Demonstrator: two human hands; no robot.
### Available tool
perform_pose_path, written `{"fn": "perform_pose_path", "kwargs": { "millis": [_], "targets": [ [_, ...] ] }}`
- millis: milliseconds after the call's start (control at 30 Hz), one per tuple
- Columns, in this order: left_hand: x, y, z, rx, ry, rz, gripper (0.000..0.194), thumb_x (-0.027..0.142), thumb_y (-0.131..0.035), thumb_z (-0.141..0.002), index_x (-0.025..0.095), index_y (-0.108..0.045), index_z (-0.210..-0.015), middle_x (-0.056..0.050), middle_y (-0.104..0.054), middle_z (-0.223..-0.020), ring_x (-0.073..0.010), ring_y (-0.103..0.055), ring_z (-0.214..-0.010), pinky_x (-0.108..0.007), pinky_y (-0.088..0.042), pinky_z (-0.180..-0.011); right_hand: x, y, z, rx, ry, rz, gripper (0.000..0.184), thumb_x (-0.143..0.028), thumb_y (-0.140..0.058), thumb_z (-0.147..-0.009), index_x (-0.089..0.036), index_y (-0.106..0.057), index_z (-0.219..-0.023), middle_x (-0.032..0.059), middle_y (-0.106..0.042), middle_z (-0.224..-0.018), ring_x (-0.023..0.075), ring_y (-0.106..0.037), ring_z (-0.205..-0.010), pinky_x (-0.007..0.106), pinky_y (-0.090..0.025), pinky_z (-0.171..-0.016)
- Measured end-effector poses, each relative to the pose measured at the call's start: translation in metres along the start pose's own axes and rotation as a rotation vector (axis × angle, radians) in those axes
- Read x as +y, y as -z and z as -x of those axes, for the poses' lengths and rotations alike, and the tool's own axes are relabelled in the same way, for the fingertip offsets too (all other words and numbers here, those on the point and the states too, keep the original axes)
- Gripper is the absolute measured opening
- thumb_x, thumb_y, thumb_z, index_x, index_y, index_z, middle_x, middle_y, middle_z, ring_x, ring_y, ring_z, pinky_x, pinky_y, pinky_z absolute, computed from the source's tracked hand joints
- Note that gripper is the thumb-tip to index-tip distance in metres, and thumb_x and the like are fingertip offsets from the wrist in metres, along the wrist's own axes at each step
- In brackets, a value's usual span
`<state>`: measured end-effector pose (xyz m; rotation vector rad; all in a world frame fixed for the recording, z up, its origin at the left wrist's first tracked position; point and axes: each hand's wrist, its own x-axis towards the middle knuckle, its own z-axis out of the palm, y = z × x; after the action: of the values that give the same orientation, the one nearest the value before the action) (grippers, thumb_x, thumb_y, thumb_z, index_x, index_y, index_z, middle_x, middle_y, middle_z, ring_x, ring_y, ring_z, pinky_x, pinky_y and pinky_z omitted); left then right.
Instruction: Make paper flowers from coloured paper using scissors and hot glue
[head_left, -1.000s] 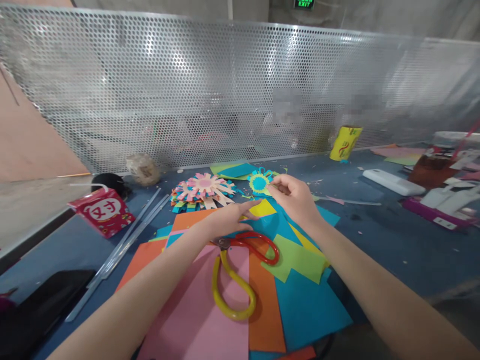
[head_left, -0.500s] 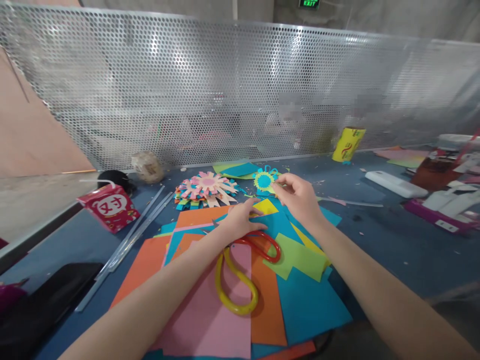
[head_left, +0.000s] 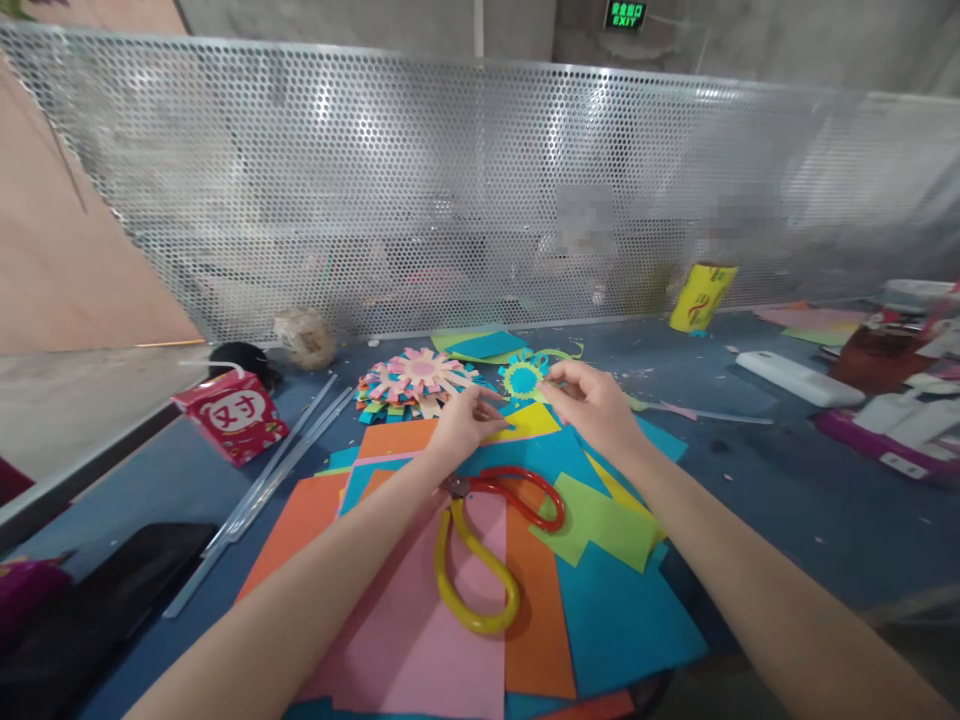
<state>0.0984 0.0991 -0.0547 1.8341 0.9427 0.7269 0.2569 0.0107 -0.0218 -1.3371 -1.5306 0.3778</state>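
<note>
My right hand [head_left: 589, 402] pinches the right edge of a small paper flower [head_left: 523, 380] with a blue centre, a pale green ring and a blue fringe. To its left, my left hand [head_left: 466, 428] hovers over the coloured paper, thumb and fingers apart, with nothing visible between them. Below the hands, scissors [head_left: 480, 570] with one yellow and one red handle lie on the sheets; my left wrist hides their blades. Pink and orange paper sheets [head_left: 442, 640] spread beneath them. Layered fringed paper flowers [head_left: 420, 372] lie beyond my left hand.
A red drink carton [head_left: 234, 415] with a straw stands left, beside long clear sticks [head_left: 289, 465] and a black pouch [head_left: 112, 600]. A yellow can [head_left: 702, 298] stands by the perforated metal screen [head_left: 420, 180]. A white case [head_left: 799, 378] and a purple box [head_left: 892, 445] are at right.
My left hand has moved up and away from the scissors, its fingers drawing in. The flower has turned in my right hand's pinch, and a curled green strip now shows behind it.
</note>
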Motion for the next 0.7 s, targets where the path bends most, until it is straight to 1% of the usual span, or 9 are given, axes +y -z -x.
{"fn": "perform_pose_path", "kwargs": {
  "millis": [100, 200, 267, 333, 400, 500, 600, 700],
  "targets": [
    [0.007, 0.023, 0.002, 0.114, 0.004, 0.089, 0.030, 0.030, -0.052, -0.085, 0.014, -0.052, -0.111, -0.008, -0.057, -0.107, -0.0183, -0.058, -0.089, -0.038, -0.051, -0.075, -0.003, -0.002, 0.002, -0.162, -0.023, -0.085, 0.017, -0.028, -0.054, -0.088, -0.012, -0.052, -0.083, -0.0053, -0.045, -0.063, 0.0044, -0.040, -0.046, 0.016, -0.037, -0.043],
    [0.011, 0.043, 0.018, 0.194, -0.008, 0.188, 0.027, 0.028, -0.052, -0.085, 0.013, -0.053, -0.108, -0.007, -0.058, -0.102, -0.0170, -0.059, -0.086, -0.037, -0.051, -0.074, -0.005, -0.007, 0.006, -0.315, -0.066, -0.156, 0.019, -0.029, -0.053, -0.089, -0.012, -0.052, -0.081, -0.0072, -0.042, -0.057, 0.0041, -0.039, -0.043, 0.016, -0.037, -0.041],
    [0.008, 0.049, 0.036, 0.207, 0.016, 0.247, 0.025, 0.023, -0.058, -0.081, 0.012, -0.055, -0.104, -0.005, -0.062, -0.093, -0.0162, -0.061, -0.082, -0.035, -0.052, -0.072, -0.005, -0.011, 0.007, -0.380, -0.107, -0.184, 0.019, -0.028, -0.053, -0.089, -0.012, -0.051, -0.080, -0.0075, -0.042, -0.055, 0.0040, -0.039, -0.042, 0.015, -0.036, -0.040],
    [0.004, 0.051, 0.054, 0.207, 0.053, 0.302, 0.031, 0.016, -0.067, -0.072, 0.012, -0.057, -0.101, -0.004, -0.066, -0.083, -0.0167, -0.064, -0.078, -0.031, -0.052, -0.069, -0.004, -0.015, 0.008, -0.427, -0.149, -0.200, 0.019, -0.028, -0.052, -0.089, -0.011, -0.051, -0.080, -0.0073, -0.042, -0.056, 0.0037, -0.038, -0.042, 0.015, -0.035, -0.039],
    [0.000, 0.050, 0.068, 0.223, 0.085, 0.351, 0.040, 0.012, -0.071, -0.065, 0.012, -0.057, -0.102, -0.004, -0.069, -0.079, -0.0177, -0.065, -0.075, -0.028, -0.051, -0.064, -0.001, -0.018, 0.009, -0.461, -0.184, -0.205, 0.019, -0.029, -0.052, -0.089, -0.011, -0.051, -0.081, -0.0064, -0.044, -0.058, 0.0034, -0.039, -0.042, 0.014, -0.034, -0.039],
    [-0.001, 0.050, 0.077, 0.261, 0.104, 0.411, 0.044, 0.011, -0.071, -0.062, 0.013, -0.057, -0.103, -0.005, -0.070, -0.082, -0.0168, -0.066, -0.074, -0.025, -0.051, -0.062, 0.005, -0.022, 0.010, -0.471, -0.205, -0.187, 0.020, -0.031, -0.052, -0.089, -0.011, -0.051, -0.085, -0.0046, -0.048, -0.064, 0.0036, -0.041, -0.044, 0.014, -0.034, -0.039],
    [0.001, 0.051, 0.078, 0.271, 0.107, 0.448, 0.042, 0.009, -0.070, -0.061, 0.013, -0.058, -0.102, -0.004, -0.071, -0.079, -0.0164, -0.066, -0.072, -0.025, -0.051, -0.062, 0.010, -0.025, 0.010, -0.456, -0.187, -0.139, 0.023, -0.036, -0.051, -0.089, -0.012, -0.049, -0.088, -0.0038, -0.048, -0.065, 0.0044, -0.041, -0.045, 0.015, -0.034, -0.039],
    [0.002, 0.050, 0.079, 0.264, 0.120, 0.457, 0.034, 0.008, -0.069, -0.062, 0.012, -0.061, -0.094, -0.004, -0.070, -0.072, -0.0171, -0.067, -0.067, -0.026, -0.052, -0.061, 0.011, -0.027, 0.013, -0.411, -0.120, -0.055, 0.028, -0.043, -0.047, -0.087, -0.015, -0.045, -0.090, -0.0041, -0.046, -0.063, 0.0067, -0.042, -0.045, 0.018, -0.035, -0.039]
  ]
}}
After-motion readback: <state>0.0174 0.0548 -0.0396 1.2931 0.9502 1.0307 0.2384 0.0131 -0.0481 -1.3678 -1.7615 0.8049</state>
